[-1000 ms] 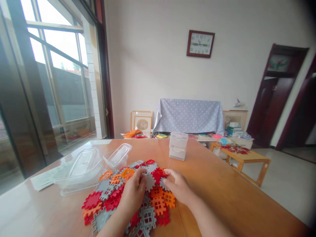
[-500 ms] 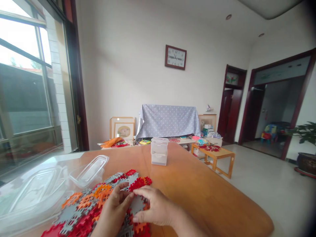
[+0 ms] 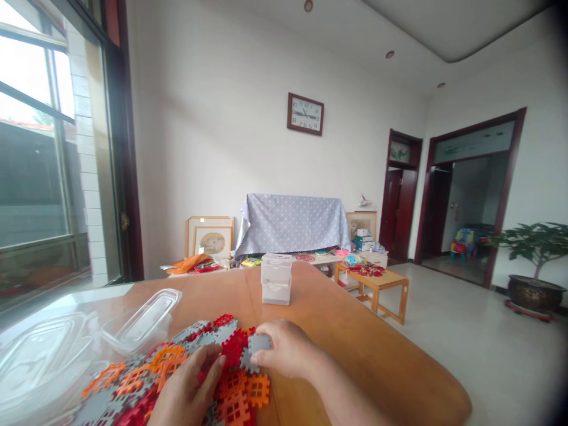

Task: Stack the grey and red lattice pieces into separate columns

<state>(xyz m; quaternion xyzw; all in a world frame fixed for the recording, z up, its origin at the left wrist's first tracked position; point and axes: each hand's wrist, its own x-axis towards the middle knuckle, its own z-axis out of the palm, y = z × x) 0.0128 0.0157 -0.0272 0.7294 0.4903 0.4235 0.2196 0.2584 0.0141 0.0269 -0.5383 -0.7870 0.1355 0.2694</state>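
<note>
A grey plastic interlocking tile [image 3: 260,343] with toothed edges is pinched between the thumb and fingers of my right hand [image 3: 286,349], at the right side of a pile. My left hand [image 3: 190,378] hovers over the front of that pile, thumb and fingers curled close together. Some red shows at its fingers, but I cannot make out whether it is held or lies behind. Around both hands lie red tiles [image 3: 233,348], orange tiles [image 3: 235,408] with window-like openings, and more grey tiles [image 3: 95,405]. My left forearm covers part of the heap.
Clear plastic containers [image 3: 44,355] and a lid [image 3: 153,313] lie at the left of the wooden table [image 3: 355,355]. A small lidded clear box [image 3: 276,293] stands toward the far edge. Beyond are a low wooden stool [image 3: 377,281] and a cloth-covered object [image 3: 293,222].
My hands have drawn apart from close together. The right one now shows a grey tile in its fingers; the left has shifted left. The view has turned slightly right and up.
</note>
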